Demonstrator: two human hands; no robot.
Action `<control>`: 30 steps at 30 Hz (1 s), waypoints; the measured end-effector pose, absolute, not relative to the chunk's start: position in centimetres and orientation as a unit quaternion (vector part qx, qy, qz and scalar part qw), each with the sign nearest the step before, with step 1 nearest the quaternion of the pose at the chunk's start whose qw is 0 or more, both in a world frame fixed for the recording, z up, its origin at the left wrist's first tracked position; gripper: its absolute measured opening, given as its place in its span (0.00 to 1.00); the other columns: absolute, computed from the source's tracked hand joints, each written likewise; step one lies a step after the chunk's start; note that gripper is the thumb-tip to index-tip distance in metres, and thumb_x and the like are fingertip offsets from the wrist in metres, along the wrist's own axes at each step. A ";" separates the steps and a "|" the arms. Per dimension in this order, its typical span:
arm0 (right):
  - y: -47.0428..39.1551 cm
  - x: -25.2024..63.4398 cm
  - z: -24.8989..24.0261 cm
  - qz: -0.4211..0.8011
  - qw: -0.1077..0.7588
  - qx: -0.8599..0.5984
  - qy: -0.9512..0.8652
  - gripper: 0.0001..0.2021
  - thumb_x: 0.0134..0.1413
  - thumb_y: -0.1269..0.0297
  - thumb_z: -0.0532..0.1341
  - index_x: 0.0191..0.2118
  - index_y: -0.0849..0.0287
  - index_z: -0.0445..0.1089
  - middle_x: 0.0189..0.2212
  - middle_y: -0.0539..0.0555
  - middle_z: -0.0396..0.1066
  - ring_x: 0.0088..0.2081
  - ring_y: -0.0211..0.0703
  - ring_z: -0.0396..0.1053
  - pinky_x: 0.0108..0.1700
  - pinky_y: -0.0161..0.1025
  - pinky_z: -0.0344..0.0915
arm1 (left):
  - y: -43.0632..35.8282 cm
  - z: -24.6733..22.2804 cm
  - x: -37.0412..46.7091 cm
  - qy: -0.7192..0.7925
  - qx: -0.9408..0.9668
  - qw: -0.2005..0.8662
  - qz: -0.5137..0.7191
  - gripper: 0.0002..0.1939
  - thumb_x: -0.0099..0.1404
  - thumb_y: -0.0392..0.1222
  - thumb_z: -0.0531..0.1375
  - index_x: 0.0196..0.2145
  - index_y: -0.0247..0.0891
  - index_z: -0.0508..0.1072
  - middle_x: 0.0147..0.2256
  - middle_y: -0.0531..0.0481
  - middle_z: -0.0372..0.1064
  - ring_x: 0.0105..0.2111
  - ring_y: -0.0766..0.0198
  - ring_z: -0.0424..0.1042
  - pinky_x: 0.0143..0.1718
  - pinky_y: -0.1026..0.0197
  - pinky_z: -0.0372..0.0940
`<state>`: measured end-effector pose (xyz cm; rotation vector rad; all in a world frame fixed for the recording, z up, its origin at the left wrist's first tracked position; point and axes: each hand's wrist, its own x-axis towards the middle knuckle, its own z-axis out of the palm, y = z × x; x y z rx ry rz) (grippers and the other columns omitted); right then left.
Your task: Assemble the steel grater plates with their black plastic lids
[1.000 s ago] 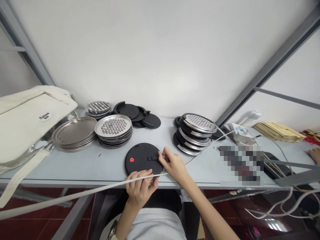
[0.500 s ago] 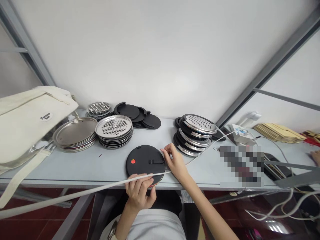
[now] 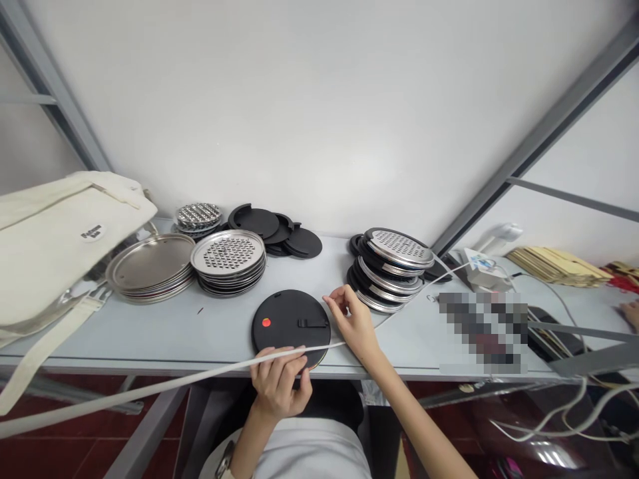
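A flat round black disc [image 3: 292, 319] with an orange-red dot and a narrow tab lies at the desk's front edge. My left hand [image 3: 280, 380] grips its near rim, fingers on top and thumb at the edge. Beside the right rim is my right hand [image 3: 352, 322], closed with its fingers curled and the thumb tip by the rim; whatever it may pinch is too small to make out. A white cable [image 3: 200, 376] crosses the view in front of the disc and my left fingers.
Left stand stacks of plain metal plates [image 3: 152, 263] and perforated grater plates [image 3: 228, 256], beside a cream bag [image 3: 64, 233]. Black round parts [image 3: 304, 243] lie behind. Right are stacked grater assemblies [image 3: 394, 273], a white box [image 3: 484, 269], brown packets [image 3: 556, 266] and another person's hand [image 3: 632, 313].
My right hand has shifted very slightly to the right, along the disc's rim. The disc and my left hand stay in place.
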<state>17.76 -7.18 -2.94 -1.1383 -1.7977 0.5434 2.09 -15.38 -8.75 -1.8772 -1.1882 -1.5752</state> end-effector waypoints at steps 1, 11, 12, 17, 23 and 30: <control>-7.2 17.7 -2.9 0.223 0.460 -0.459 -0.727 0.07 0.61 0.62 0.56 0.32 0.57 0.60 0.22 0.46 0.60 0.25 0.36 0.58 0.30 0.34 0.56 | -15.4 -8.7 2.1 -0.427 -0.673 0.209 -0.566 0.05 0.60 0.34 0.55 0.30 0.38 0.71 0.30 0.50 0.75 0.32 0.62 0.70 0.41 0.55 0.57; -7.0 17.7 -3.0 0.250 0.460 -0.442 -0.728 0.04 0.62 0.66 0.53 0.35 0.57 0.61 0.27 0.49 0.62 0.29 0.37 0.61 0.33 0.35 0.58 | -15.3 -8.9 2.1 -0.426 -0.673 0.211 -0.566 0.04 0.59 0.35 0.56 0.31 0.38 0.71 0.29 0.50 0.75 0.31 0.62 0.70 0.42 0.55 0.58; -7.0 17.7 -3.1 0.254 0.458 -0.442 -0.728 0.04 0.61 0.66 0.52 0.35 0.57 0.61 0.28 0.49 0.63 0.29 0.37 0.62 0.34 0.35 0.59 | -15.3 -8.9 2.1 -0.427 -0.673 0.212 -0.565 0.04 0.59 0.35 0.56 0.31 0.38 0.71 0.29 0.50 0.75 0.32 0.62 0.70 0.42 0.55 0.58; -7.0 17.8 -3.2 0.263 0.452 -0.443 -0.728 0.02 0.60 0.66 0.53 0.37 0.57 0.61 0.27 0.48 0.62 0.29 0.38 0.61 0.34 0.35 0.59 | -15.3 -8.8 2.1 -0.427 -0.673 0.216 -0.564 0.05 0.60 0.35 0.56 0.31 0.39 0.71 0.29 0.50 0.75 0.32 0.62 0.70 0.42 0.55 0.58; -6.7 17.9 -3.5 0.309 0.466 -0.431 -0.709 0.05 0.60 0.62 0.54 0.38 0.58 0.63 0.28 0.50 0.64 0.29 0.39 0.63 0.34 0.36 0.62 | -15.3 -8.7 2.1 -0.429 -0.670 0.217 -0.566 0.05 0.59 0.35 0.55 0.31 0.39 0.71 0.29 0.51 0.75 0.31 0.62 0.70 0.42 0.56 0.58; -6.9 18.0 -3.0 0.351 0.431 -0.438 -0.707 0.09 0.58 0.60 0.57 0.35 0.60 0.69 0.28 0.52 0.68 0.29 0.39 0.64 0.33 0.36 0.63 | -15.2 -8.9 2.0 -0.430 -0.673 0.217 -0.561 0.05 0.59 0.35 0.56 0.32 0.39 0.71 0.30 0.50 0.75 0.32 0.62 0.71 0.43 0.55 0.58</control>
